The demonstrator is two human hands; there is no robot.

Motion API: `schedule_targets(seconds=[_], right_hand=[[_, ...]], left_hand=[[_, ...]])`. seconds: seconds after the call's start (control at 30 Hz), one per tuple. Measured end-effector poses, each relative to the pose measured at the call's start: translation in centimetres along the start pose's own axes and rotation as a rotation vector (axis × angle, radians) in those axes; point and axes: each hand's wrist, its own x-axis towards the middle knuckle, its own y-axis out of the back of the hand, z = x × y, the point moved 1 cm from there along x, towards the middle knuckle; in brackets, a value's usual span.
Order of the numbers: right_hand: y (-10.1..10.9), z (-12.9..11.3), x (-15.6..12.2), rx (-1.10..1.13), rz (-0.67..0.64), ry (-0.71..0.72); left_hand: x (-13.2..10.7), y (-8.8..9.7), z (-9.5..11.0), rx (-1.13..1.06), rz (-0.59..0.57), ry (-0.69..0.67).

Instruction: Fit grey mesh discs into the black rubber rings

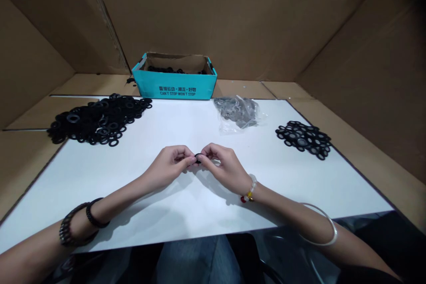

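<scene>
Between my two hands, over the middle of the white table, is a small black rubber ring, partly hidden by my fingers. My left hand pinches its left side with thumb and forefinger. From the other side, my right hand grips it the same way, the thumb lying across the ring. To the left lies a big heap of black rings with open centres. On the right is a smaller pile of black rings whose centres look filled with grey discs.
A turquoise box with black pieces inside stands at the back. Right of it lies a clear plastic bag of grey pieces. Cardboard walls enclose the white table at the back and both sides.
</scene>
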Motion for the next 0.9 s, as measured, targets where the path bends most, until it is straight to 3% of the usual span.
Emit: schedule_targets(seconds=[0.2,0.4,0.57,0.7,0.9], right_hand=[[-0.6,0.3,-0.3,0.098,-0.007,-0.05],[0.0,0.7,0.0,0.289,-0.154,-0.2],[0.3,1.0,0.2,0.386,-0.311,-0.314],[0.8,1.0,0.6,0.493,-0.41,-0.411],[1.3,1.1,0.9,0.565,-0.466,-0.424]], left_hand=[[-0.1,-0.4,-0.3,-0.086,-0.055,0.085],[-0.9,-0.4,0.5,0.281,0.053,-0.134],[-1.1,-0.3,1.1,0.512,-0.042,-0.255],[-0.8,-0.1,0.9,0.381,-0.074,-0.183],[-0.2,0.1,0.4,0.025,-0.13,0.008]])
